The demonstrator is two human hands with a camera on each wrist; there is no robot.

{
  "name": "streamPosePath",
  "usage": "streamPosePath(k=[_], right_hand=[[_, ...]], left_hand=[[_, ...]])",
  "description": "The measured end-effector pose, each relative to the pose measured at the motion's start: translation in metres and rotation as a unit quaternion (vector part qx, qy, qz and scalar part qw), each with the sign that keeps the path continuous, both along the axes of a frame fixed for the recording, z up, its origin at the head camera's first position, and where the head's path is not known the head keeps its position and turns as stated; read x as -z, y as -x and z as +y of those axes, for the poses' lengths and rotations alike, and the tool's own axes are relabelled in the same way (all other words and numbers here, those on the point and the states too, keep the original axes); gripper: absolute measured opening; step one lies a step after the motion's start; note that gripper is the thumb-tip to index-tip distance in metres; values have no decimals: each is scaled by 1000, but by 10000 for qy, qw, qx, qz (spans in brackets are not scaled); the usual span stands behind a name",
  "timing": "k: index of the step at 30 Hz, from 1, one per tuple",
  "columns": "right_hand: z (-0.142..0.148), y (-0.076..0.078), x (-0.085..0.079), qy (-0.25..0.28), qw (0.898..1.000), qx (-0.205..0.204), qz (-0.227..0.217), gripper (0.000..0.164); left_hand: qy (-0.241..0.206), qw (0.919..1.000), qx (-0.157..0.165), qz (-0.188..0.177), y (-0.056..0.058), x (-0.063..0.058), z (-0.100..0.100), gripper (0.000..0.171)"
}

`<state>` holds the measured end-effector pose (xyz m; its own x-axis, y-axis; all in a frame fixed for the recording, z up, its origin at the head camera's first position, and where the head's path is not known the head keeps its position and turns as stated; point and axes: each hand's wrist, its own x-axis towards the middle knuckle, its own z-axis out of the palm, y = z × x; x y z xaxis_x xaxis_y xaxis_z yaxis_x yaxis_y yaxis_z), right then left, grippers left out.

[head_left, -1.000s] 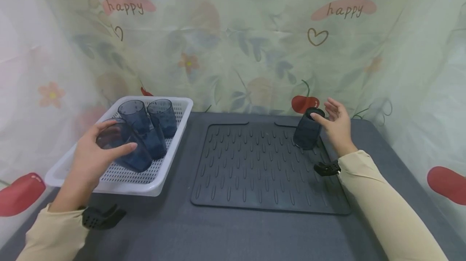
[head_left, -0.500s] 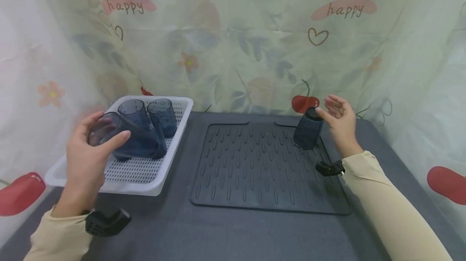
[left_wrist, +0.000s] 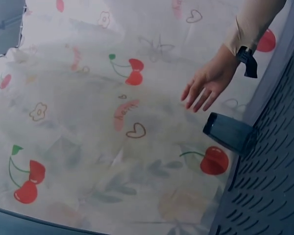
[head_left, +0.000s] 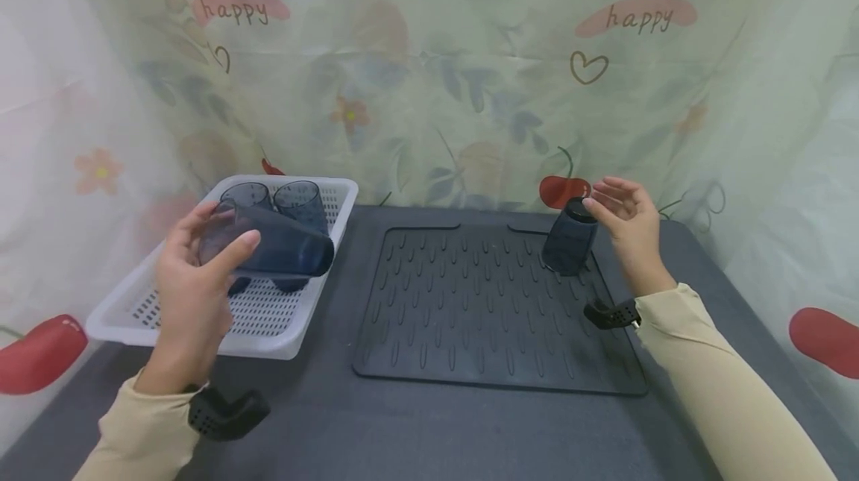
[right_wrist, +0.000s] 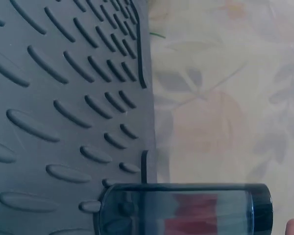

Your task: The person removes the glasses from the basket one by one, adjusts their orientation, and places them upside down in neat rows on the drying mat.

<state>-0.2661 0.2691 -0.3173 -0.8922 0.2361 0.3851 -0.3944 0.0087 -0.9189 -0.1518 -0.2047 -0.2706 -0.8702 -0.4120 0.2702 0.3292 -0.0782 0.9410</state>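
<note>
My left hand (head_left: 194, 280) grips a dark blue glass (head_left: 282, 246) by one end, thumb on the near side, and holds it almost level over the white basket (head_left: 295, 332). Behind it, other blue glasses (head_left: 305, 201) stand in the basket, partly hidden by the held one. On the right, an upside-down blue glass (head_left: 569, 239) rests base up at the far right of the ribbed black mat (head_left: 470, 317). My right hand (head_left: 631, 231) is beside its base; in the left wrist view this hand (left_wrist: 210, 81) is apart from the glass (left_wrist: 230, 132), fingers extended.
A grey cloth-covered table (head_left: 429, 429) lies under the basket and the mat. A patterned curtain (head_left: 429, 108) hangs behind and at both sides. The mat has a low raised rim (head_left: 496, 386).
My left hand has turned its glass from slanting to nearly level and moved it right across the basket. My right hand has drawn slightly away from the upside-down glass, which stays in place.
</note>
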Motion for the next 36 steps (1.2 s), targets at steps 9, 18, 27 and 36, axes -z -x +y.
streamPosePath(k=[9, 18, 27, 36], right_hand=[[-9, -8, 3, -301, 9992, -269, 73, 47], [-23, -12, 1, -246, 9971, -660, 280, 44], [-38, -14, 5, -233, 9939, -1026, 321, 41], [-57, -25, 14, -655, 9868, -1459, 260, 39]], left_hand=[[-32, 9990, 441, 98, 1, 0, 24, 59], [57, 9960, 889, 105, 8, 10, 49, 58], [-252, 9921, 1226, -14, 19, 19, 72, 56], [-366, 9889, 1438, -24, 24, 25, 89, 60]])
